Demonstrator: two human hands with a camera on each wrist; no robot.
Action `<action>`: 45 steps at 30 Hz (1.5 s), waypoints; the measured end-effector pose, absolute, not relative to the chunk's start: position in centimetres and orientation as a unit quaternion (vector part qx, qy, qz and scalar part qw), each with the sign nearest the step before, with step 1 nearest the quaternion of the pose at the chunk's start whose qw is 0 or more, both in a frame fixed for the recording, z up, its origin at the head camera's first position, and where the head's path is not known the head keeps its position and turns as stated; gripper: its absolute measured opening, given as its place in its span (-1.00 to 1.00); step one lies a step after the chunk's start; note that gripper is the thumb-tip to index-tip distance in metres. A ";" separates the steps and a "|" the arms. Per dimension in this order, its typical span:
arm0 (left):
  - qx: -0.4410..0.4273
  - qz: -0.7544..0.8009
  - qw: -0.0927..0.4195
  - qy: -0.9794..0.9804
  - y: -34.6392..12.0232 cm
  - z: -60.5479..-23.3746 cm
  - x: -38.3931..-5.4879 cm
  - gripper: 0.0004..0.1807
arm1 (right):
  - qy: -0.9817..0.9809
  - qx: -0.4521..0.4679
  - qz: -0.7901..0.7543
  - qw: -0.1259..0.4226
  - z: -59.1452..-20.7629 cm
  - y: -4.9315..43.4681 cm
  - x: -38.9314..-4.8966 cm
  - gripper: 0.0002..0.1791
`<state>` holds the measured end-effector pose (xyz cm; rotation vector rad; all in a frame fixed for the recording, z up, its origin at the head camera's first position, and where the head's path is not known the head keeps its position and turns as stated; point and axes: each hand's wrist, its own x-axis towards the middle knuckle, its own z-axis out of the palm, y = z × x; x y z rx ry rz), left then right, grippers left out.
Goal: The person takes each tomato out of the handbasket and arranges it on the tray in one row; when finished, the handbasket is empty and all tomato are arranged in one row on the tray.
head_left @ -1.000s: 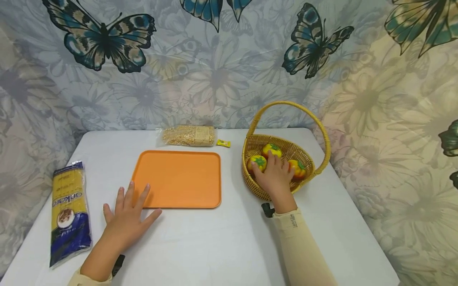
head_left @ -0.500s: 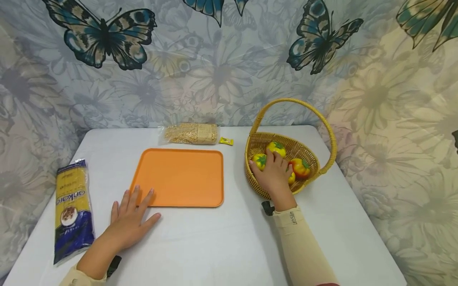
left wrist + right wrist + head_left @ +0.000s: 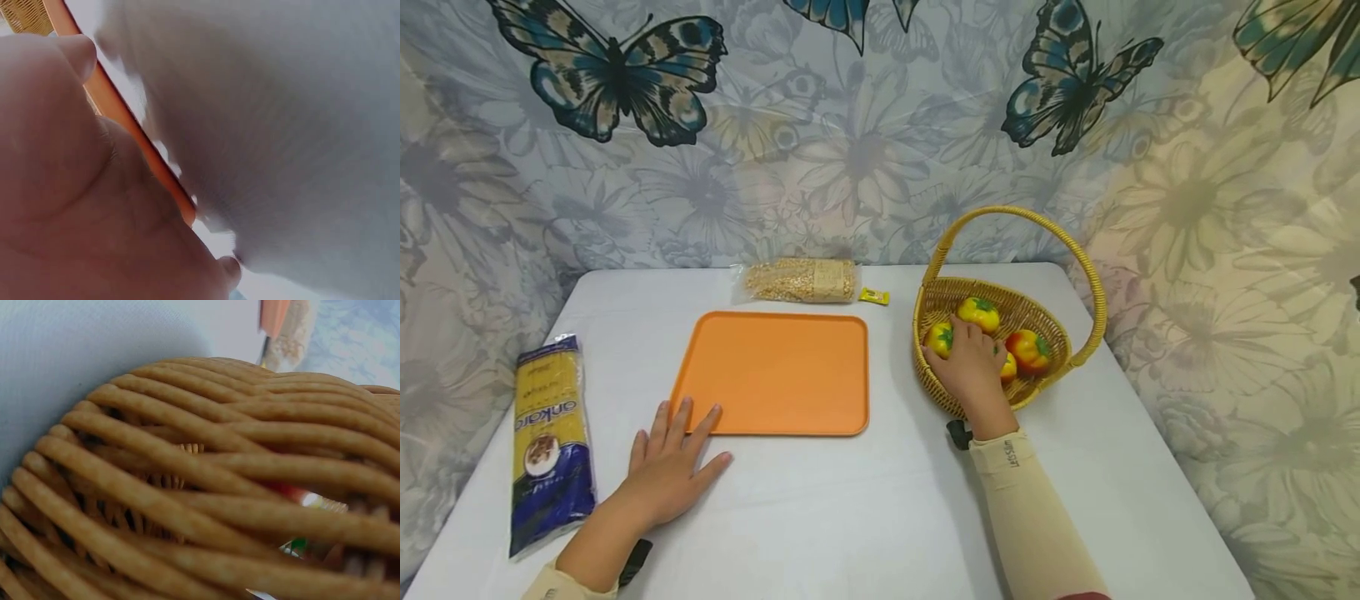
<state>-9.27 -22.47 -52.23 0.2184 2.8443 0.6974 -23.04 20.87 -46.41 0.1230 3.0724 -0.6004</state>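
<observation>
My right hand (image 3: 972,367) is inside the wicker basket (image 3: 925,387), its fingers curled over a yellow bell pepper (image 3: 1009,367) that is mostly hidden beneath it. Two other yellow peppers lie by its fingertips, a left bell pepper (image 3: 937,338) and a back bell pepper (image 3: 978,313). A red-orange bell pepper (image 3: 1028,352) sits to the right. With fingers spread, my left hand (image 3: 662,479) lies at the near left corner of the orange tray (image 3: 775,375), its fingertips over the rim. Woven basket wall (image 3: 187,456) fills most of the right wrist view, hiding the fingers.
A blue and yellow packet (image 3: 550,450) lies at the left of the white table (image 3: 835,517). Behind the tray are a clear bag of grain-like pieces (image 3: 797,280) and a small yellow packet (image 3: 874,297). The basket's tall handle (image 3: 1086,267) arches over it.
My right hand's fingers have drawn in from a spread reach and curled over the pepper beneath. The left hand has slid slightly toward me. The head view has shifted a little.
</observation>
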 end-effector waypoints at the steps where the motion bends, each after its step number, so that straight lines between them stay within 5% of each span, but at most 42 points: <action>1: 0.073 0.235 0.105 0.964 -22.6 -52.3 -9.3 -0.07 | 0.981 0.039 -0.191 0.003 -46.5 20.8 -23.1 -0.08; 21: 0.074 0.261 0.086 0.959 -22.4 -52.2 -9.1 -0.10 | 0.979 0.035 -0.201 -0.021 -46.2 20.4 -23.0 -0.12; 30: 0.077 0.260 0.085 0.959 -22.6 -52.5 -9.1 -0.10 | 0.973 0.046 -0.207 -0.087 -46.1 20.7 -22.9 -0.10; 45: 0.077 0.263 0.088 0.958 -22.8 -52.4 -9.3 -0.09 | 0.960 0.008 -0.253 -0.123 -42.3 18.1 -23.3 -0.11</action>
